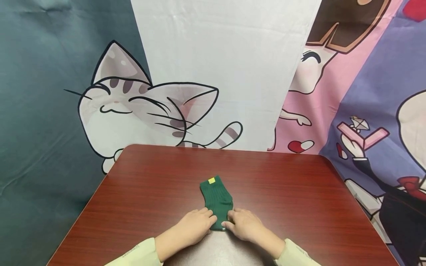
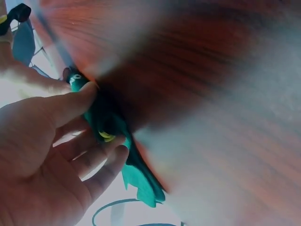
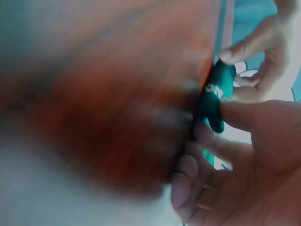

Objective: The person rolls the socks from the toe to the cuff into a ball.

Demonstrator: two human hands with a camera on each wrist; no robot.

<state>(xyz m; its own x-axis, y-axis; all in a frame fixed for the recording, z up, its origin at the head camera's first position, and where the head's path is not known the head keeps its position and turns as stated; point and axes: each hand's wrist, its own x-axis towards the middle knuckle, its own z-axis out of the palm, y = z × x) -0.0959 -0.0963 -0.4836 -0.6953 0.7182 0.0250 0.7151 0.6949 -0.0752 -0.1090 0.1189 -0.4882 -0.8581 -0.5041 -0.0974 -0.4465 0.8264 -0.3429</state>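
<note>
A dark green ribbed sock (image 1: 217,199) lies on the tabletop, with a yellow tag (image 1: 211,180) at its far end and small white lettering at its near end. My left hand (image 1: 195,226) holds the sock's near left edge; in the left wrist view the thumb and fingers are about the green fabric (image 2: 141,181). At the near right edge, my right hand (image 1: 247,224) pinches the sock between thumb and forefinger. The right wrist view shows the near end (image 3: 221,80) bulging up between the two hands. Part of the sock is hidden by the fingers.
The reddish-brown wooden table (image 1: 283,184) extends around the hands, with rounded far corners. Behind it hangs a cloth backdrop (image 1: 226,55) printed with a cartoon cat and figures. Pale yellow-green sleeves (image 1: 141,253) cover the forearms.
</note>
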